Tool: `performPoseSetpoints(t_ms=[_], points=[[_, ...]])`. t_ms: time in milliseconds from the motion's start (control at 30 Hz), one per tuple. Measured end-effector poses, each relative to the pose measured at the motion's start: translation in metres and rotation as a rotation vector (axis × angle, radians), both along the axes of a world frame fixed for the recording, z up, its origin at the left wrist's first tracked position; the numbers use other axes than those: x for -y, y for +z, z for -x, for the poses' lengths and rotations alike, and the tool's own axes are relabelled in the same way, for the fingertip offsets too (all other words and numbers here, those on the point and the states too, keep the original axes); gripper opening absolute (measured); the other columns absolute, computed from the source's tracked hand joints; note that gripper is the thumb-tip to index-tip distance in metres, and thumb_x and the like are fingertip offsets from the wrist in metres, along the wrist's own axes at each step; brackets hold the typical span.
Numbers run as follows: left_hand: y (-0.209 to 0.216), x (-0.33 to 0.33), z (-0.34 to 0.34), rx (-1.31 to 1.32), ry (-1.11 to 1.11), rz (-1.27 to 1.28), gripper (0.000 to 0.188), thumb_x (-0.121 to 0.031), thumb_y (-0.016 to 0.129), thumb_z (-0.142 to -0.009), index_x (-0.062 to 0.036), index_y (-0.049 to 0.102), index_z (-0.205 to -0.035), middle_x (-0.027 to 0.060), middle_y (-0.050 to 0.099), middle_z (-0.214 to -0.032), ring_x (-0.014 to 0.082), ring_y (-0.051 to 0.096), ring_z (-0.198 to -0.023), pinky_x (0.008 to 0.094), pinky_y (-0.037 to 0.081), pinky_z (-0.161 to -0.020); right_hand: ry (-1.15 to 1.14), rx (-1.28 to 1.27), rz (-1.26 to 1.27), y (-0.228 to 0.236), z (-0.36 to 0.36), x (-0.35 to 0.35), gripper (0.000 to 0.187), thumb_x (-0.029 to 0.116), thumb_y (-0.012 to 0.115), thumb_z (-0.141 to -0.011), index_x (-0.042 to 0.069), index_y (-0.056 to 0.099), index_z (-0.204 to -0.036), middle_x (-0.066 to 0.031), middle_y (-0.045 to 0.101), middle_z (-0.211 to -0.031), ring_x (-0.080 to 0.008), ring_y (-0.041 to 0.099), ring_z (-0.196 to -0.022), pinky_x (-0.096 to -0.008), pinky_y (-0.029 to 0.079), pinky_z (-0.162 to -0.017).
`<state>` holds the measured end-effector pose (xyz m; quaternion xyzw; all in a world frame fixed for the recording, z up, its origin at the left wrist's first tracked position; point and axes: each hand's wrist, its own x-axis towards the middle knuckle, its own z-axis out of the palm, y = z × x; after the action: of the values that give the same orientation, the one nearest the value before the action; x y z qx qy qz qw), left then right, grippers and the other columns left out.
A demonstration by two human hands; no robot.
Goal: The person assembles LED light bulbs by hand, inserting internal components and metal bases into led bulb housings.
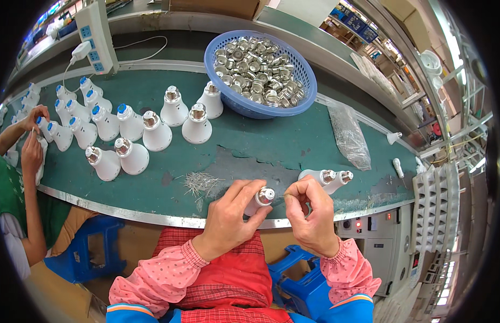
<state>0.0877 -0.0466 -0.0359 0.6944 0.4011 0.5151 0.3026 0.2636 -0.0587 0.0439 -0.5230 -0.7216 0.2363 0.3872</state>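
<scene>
My left hand [228, 218] is closed round a white light bulb [259, 200] at the table's front edge, its metal screw cap tilted up toward the right. Just right of it, my right hand [313, 215] pinches thumb and forefinger together; whatever is between them is too small to make out. Behind the right hand lie two bulbs [317, 176] with metal caps. A loose pile of thin metal pins [200, 183] sits to the left of my left hand. Farther left stand several bulbs with bare metal caps [196, 125].
A blue plastic basket [213, 81] full of metal screw caps stands at the back. Bulbs with blue tips [130, 123] are near a co-worker's hands [34, 140] at far left. A clear plastic bag [348, 134] and a screwdriver-like tool [398, 168] lie right. A power strip [94, 40] stands back left.
</scene>
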Motion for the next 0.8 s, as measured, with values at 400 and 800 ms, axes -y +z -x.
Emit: performPoseSetpoints(t_ms=[400,800], points=[[-0.004,-0.001,0.003,0.017,-0.011,-0.015,0.052,-0.010,0.083,-0.078,-0.0071,0.061,-0.126,0.0107,0.066,-0.111,0.0343,0.071,-0.091,0.0410,0.059,-0.072,0.141,0.417,-0.156,0.014,0.011,-0.015,0.019,-0.006,0.068,-0.078,0.002,0.055,-0.090,-0.0111,0.055,-0.080,-0.0307,0.060,-0.063,-0.0398,0.048,-0.052],[-0.008,-0.001,0.004,0.054,-0.030,-0.017,0.049,-0.012,0.080,-0.081,-0.0063,0.061,-0.126,0.0103,0.064,-0.110,0.0326,0.070,-0.087,0.0399,0.059,-0.070,0.343,0.841,-0.136,0.045,0.025,-0.028,0.021,0.004,0.070,-0.078,0.002,0.053,-0.091,-0.0135,0.052,-0.084,-0.0330,0.060,-0.073,-0.0424,0.049,-0.061]])
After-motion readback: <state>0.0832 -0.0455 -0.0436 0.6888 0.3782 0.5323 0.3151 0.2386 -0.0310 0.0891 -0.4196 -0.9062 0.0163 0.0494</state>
